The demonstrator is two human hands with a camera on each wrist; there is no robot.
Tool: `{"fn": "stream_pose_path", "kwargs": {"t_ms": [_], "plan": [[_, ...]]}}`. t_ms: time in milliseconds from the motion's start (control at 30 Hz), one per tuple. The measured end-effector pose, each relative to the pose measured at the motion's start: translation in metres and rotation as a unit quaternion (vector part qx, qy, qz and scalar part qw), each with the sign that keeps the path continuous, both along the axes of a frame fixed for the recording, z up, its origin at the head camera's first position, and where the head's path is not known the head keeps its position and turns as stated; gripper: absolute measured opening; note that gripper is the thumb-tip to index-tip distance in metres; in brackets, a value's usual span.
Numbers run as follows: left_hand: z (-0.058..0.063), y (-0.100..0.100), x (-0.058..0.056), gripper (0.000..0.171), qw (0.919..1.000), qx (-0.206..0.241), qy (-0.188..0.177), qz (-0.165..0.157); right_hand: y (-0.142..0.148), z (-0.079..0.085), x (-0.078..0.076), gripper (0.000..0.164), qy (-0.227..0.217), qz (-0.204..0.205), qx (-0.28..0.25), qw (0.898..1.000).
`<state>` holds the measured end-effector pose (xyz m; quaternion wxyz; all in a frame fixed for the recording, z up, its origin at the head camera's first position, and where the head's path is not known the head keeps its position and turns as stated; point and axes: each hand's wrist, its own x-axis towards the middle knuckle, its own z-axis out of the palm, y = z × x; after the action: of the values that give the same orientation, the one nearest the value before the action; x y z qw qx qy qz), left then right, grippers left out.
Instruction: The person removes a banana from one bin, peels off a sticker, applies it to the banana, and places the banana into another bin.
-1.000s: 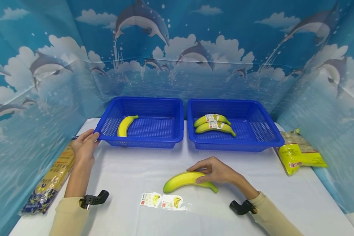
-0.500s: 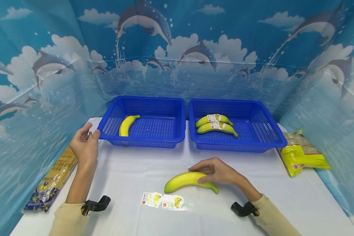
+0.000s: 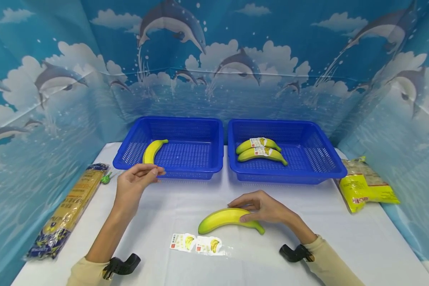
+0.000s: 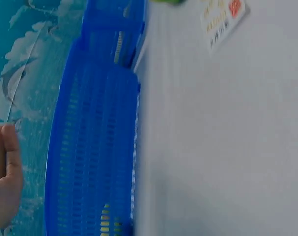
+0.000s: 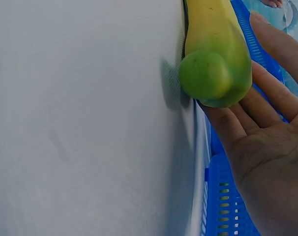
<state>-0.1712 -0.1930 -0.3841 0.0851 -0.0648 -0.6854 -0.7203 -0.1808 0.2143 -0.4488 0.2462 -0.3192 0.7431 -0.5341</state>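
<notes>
My right hand (image 3: 262, 206) grips a yellow banana with green ends (image 3: 218, 220), fingers on its far side and thumb on the near side. In the right wrist view the banana's green end (image 5: 208, 76) sits close to the fingers. My left hand (image 3: 137, 184) hovers before the front rim of the left blue basket (image 3: 186, 171), fingers loosely bent and holding nothing. That basket contains one plain banana (image 3: 151, 153). Two banana stickers (image 3: 208, 244) on a clear strip lie on the table just in front of the gripped banana.
The right blue basket (image 3: 289, 176) has two bananas with stickers (image 3: 261, 154) in it. A long yellow-brown packet (image 3: 69, 210) and a small green round item (image 3: 106, 178) lie at left. At right rests a yellow bag (image 3: 366, 186). A dolphin-print curtain (image 3: 214, 95) surrounds the table.
My left hand has let go of the left basket's corner and moved right and toward me, uncovering the small green item. My right hand and its banana have stayed in place.
</notes>
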Motion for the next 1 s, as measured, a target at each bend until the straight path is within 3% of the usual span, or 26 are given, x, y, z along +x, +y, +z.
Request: {"fn": "stream_pose_path", "kwargs": {"t_ms": [67,167,367,433,633,800,900,1000], "plan": [[-0.003,0.004,0.002,0.031,0.9978,-0.039,-0.024,-0.047,0.000,0.000,0.000,0.049,0.000,0.000,0.003,1.000],[-0.009,0.011,0.004,0.030,0.9885,-0.092,-0.056,-0.106,0.001,-0.001,0.000,0.048,0.002,0.000,0.004,1.000],[-0.026,0.020,0.003,0.039,0.9573,-0.161,-0.099,-0.219,0.001,-0.001,-0.001,0.048,0.001,0.002,0.000,1.000],[-0.029,0.023,0.003,0.038,0.9466,-0.182,-0.109,-0.243,0.001,-0.001,0.000,0.048,0.000,0.001,0.001,1.000],[-0.033,0.031,0.006,0.028,0.9146,-0.287,-0.138,-0.249,0.000,-0.001,-0.001,0.049,-0.002,-0.003,0.011,1.000],[-0.035,0.033,0.009,0.025,0.8967,-0.299,-0.148,-0.291,0.000,-0.001,-0.002,0.049,-0.005,-0.004,0.012,1.000],[-0.037,0.036,0.011,0.020,0.8803,-0.315,-0.158,-0.318,0.001,-0.001,-0.002,0.049,-0.007,-0.004,0.013,1.000],[-0.038,0.039,0.014,0.021,0.8678,-0.339,-0.168,-0.322,0.001,-0.001,-0.003,0.049,-0.007,-0.002,0.014,1.000]]}}
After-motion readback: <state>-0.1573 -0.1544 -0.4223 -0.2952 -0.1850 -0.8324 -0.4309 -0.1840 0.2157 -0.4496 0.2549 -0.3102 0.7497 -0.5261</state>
